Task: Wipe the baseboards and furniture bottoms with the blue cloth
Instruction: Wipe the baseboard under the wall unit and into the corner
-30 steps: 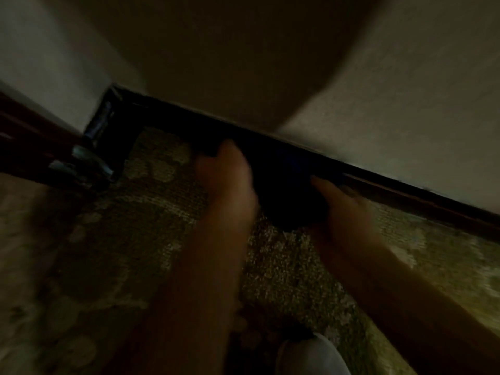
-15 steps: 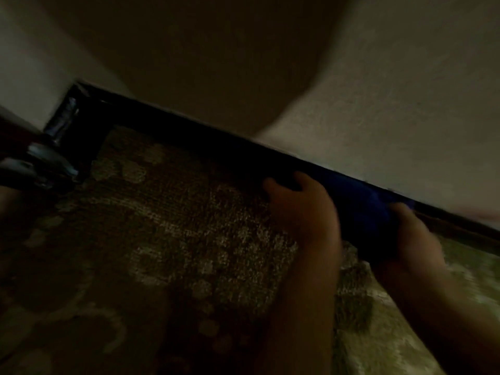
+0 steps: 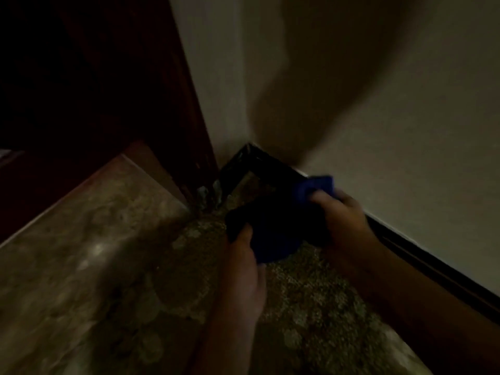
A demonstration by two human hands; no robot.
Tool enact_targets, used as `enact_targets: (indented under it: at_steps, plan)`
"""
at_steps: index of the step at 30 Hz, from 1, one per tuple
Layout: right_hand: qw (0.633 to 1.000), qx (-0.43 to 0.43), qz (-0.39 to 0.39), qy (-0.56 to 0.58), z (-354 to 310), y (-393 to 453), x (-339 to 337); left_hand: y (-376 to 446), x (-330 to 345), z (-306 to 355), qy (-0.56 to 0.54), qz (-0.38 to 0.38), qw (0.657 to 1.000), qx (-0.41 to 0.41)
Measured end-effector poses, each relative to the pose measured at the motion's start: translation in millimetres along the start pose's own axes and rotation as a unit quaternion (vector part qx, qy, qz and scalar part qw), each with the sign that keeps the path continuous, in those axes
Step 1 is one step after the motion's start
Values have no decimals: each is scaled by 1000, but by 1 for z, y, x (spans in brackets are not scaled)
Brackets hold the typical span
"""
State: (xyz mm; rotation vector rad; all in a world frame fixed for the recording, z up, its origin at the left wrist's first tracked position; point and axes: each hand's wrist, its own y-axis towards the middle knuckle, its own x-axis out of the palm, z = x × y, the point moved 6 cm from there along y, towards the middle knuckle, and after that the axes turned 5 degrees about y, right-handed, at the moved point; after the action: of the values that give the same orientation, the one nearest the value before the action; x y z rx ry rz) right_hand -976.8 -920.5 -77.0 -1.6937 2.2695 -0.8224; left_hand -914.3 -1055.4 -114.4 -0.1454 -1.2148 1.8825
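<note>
Both hands grip the blue cloth (image 3: 276,234): left hand (image 3: 243,269) at 7 o'clock, right hand (image 3: 342,215) at 3, fingers pinching it, beside the dark baseboard (image 3: 433,269).

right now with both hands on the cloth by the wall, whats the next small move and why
Probably press the cloth down onto the baseboard and slide it left into the corner. Both the left hand and the right hand hold it bunched just off the baseboard, and the dark corner stretch lies bare beside it.

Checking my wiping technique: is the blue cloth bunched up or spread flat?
Bunched: the blue cloth sits wadded between left hand and right hand.
</note>
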Motion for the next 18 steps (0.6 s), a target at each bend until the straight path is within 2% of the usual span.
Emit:
enact_targets:
  at_steps: [4, 7, 10, 14, 18]
  plan:
    - [993, -69, -41, -92, -19, 30, 68, 11, -4, 18, -121, -12, 992, -36]
    - [974, -141, -60, -169, -28, 35, 106, 14, 4, 28, -203, -7, 978, -52]
    - [974, -105, -60, -190, -19, 43, 125, 19, 6, 30, -220, 12, 974, -50]
    - [978, -62, -55, -189, 4, 39, 123, 21, -14, 21, -176, 51, 983, -31]
    - [966, -59, -133, -216, 16, 37, 117, 18, -27, 14, -158, 58, 985, -23]
